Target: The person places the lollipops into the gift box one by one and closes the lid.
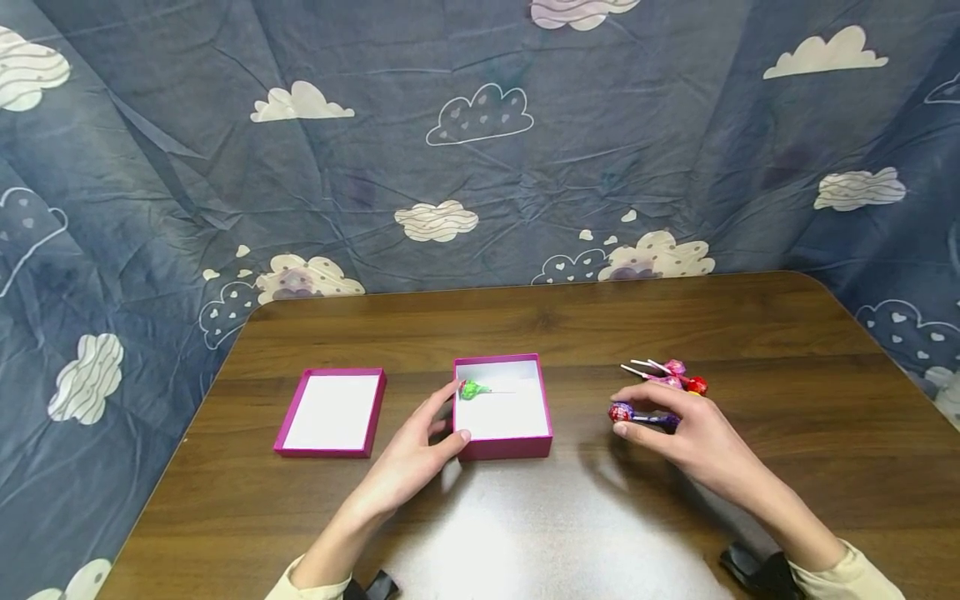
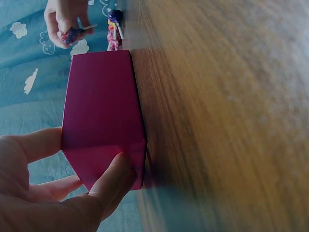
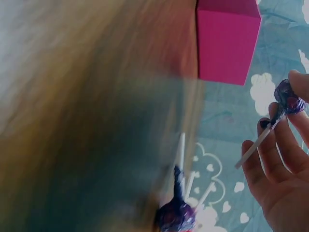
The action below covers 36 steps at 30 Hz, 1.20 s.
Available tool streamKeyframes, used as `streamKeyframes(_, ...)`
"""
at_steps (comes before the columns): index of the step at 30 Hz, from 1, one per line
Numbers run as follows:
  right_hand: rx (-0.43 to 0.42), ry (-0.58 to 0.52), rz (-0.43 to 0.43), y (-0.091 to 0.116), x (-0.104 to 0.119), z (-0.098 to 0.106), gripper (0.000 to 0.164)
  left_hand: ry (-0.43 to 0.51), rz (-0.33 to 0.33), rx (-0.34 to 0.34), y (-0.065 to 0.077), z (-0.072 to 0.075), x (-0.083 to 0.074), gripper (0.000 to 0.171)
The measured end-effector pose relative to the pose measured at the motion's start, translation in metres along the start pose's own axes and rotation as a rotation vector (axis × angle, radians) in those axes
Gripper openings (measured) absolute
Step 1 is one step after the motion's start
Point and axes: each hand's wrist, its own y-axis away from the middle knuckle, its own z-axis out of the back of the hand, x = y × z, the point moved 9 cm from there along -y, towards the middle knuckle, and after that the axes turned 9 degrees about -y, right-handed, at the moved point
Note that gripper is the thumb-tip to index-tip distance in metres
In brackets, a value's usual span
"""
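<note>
A magenta box (image 1: 504, 448) with a white inside stands uncovered on the table, and a green-wrapped lollipop (image 1: 472, 389) lies in it near the left wall. My left hand (image 1: 412, 454) holds the box at its left side, with the thumb by the near corner and the index finger at the rim. Right of the box, my right hand (image 1: 693, 429) pinches a purple-wrapped lollipop (image 3: 289, 99) by its head, between thumb and forefinger. Its white stick points back across the fingers. Another purple lollipop (image 3: 176, 212) shows below this hand in the right wrist view.
The magenta lid (image 1: 333, 412) lies left of the box, white inside up. Behind the right hand lies a group of lollipops, with a pink one (image 1: 675, 367) and a red one (image 1: 697, 385). A cloud-patterned cloth (image 1: 480, 183) hangs behind the wooden table (image 1: 547, 321).
</note>
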Motion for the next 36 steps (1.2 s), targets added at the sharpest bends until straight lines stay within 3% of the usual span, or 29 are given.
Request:
streamKeyframes(11, 0.072, -0.163, 0.042, -0.017, 0.019, -0.021, 0.027, 0.005, -0.001, -0.008, -0.001, 0.002, 0.0, 0.064)
streamKeyframes(29, 0.121, -0.166, 0.063, -0.035, 0.04, -0.056, 0.026, 0.017, -0.003, 0.003, 0.0, 0.002, -0.001, 0.064)
streamKeyframes(36, 0.136, -0.263, 0.07, -0.046, 0.051, -0.069, 0.024, 0.021, 0.003, 0.006, 0.0, 0.001, 0.0, 0.065)
